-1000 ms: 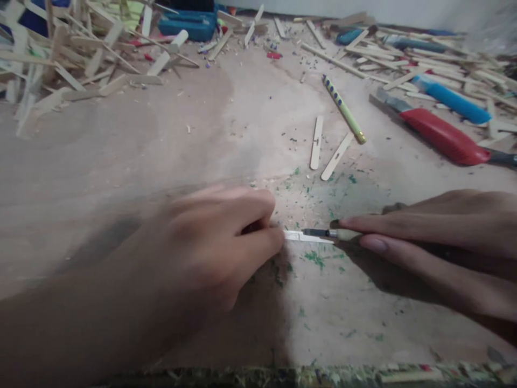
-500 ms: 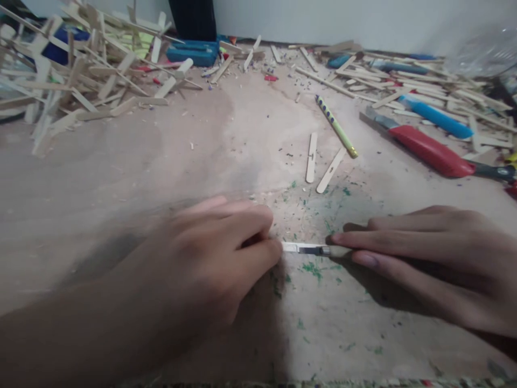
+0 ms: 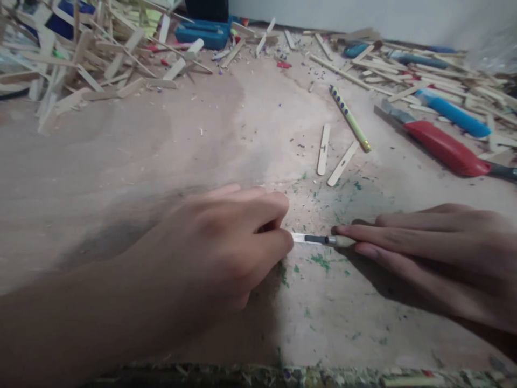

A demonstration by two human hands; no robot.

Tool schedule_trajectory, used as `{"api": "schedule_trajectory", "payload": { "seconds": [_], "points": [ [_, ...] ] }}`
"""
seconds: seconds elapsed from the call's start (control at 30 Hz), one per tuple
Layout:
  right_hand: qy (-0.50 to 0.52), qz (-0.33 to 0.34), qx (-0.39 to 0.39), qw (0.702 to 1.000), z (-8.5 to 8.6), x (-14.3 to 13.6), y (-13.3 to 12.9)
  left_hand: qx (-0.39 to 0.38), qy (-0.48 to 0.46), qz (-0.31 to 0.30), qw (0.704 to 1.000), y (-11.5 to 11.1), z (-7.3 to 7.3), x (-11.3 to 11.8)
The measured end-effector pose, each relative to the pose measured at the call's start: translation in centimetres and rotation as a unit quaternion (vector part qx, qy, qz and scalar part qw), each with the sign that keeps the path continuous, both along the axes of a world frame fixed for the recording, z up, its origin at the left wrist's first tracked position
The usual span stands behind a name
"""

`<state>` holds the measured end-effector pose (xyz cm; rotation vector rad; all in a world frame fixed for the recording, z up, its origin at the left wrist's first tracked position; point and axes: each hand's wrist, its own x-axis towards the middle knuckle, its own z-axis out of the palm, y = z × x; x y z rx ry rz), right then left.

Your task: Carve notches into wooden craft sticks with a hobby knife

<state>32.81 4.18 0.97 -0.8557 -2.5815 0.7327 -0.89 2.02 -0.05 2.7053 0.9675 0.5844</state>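
Note:
My left hand (image 3: 238, 242) is closed, with thumb and forefinger pinched on a short pale strip (image 3: 299, 238) that looks like a craft stick; most of it is hidden by the fingers. From the other side, my right hand (image 3: 428, 248) grips a slim craft knife (image 3: 332, 241) with a pale handle, a metal collar and a narrow dark blade. Its blade lies along the pale strip, seemingly touching it. Beyond the hands, two craft sticks (image 3: 323, 150) with small slots in them lie on the table.
A yellow pencil (image 3: 350, 118) lies past the sticks. At right are a red-handled blade tool (image 3: 446, 150), a blue pen-like tube (image 3: 454, 113) and heaped craft sticks. A tangled stick structure (image 3: 105, 59) stands far left, near a blue box (image 3: 204, 33). Green shavings speckle the wooden table (image 3: 161, 140).
The view has shifted slightly, so the table things sit a little higher and further right. Both hands keep their grips, with little visible change between them.

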Motion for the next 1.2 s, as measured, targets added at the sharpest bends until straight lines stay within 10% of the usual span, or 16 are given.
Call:
{"api": "schedule_trajectory", "payload": {
  "seconds": [0.33, 0.57, 0.8, 1.2],
  "points": [
    [0.013, -0.014, 0.031, 0.999, 0.1, -0.1, 0.3, 0.018, -0.019, -0.025, 0.999, 0.5, -0.5, 0.1],
    [-0.022, -0.226, 0.107, 0.968, 1.4, 0.6, 0.3, 0.022, -0.019, -0.030, 0.999, -0.1, 0.3, 0.4],
    [-0.054, -0.196, 0.099, 0.974, 1.9, 0.8, -0.1, 0.018, -0.031, -0.033, 0.999, -0.1, -0.7, 0.0],
    [0.116, -0.382, -0.093, 0.912, 6.1, -1.2, -1.5, 0.014, -0.070, -0.016, 0.997, 1.3, -0.1, -0.2]
  ]
}}
